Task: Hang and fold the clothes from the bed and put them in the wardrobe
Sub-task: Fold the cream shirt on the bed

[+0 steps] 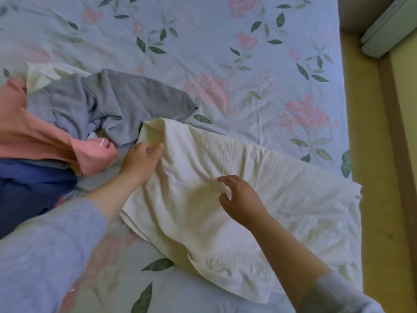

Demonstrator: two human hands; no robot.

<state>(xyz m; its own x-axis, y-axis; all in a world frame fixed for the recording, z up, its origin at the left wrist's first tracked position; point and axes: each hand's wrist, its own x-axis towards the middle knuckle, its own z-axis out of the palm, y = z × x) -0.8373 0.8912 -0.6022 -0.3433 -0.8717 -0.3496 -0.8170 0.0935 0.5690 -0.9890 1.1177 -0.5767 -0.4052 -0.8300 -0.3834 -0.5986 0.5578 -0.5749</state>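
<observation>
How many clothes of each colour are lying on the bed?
cream garment: 1
grey garment: 1
pink garment: 1
dark blue garment: 1
white garment: 1
Total: 5 that I can tell apart

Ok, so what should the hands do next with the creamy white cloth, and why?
Probably smooth it flat. The cream garment lies rumpled on the bed, the left hand is at its far edge and the right hand hovers open above its middle, so flattening comes before folding.
</observation>
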